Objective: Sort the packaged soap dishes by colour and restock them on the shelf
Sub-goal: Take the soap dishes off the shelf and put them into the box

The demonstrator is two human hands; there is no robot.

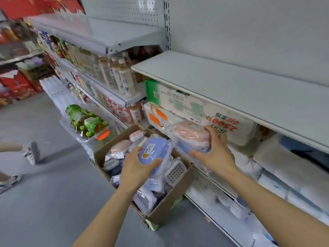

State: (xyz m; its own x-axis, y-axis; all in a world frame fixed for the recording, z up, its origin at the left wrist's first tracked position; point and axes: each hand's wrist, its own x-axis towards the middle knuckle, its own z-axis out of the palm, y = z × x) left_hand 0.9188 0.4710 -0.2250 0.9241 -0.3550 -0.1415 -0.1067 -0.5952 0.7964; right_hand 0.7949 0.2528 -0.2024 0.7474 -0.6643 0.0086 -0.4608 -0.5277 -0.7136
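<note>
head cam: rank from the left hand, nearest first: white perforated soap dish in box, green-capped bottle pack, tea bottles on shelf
From the left hand:
1. White perforated soap dish, just to its right in the cardboard box.
2. Green-capped bottle pack, on the floor, upper left.
3. Tea bottles, on the shelf above, farthest.

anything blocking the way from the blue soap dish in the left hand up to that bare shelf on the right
Nothing visible lies on the bare shelf itself. But the right hand, gripping a pink soap dish stacked on a blue one, sits between the left hand with its blue soap dish and the shelving, so the path must go over it.
</note>
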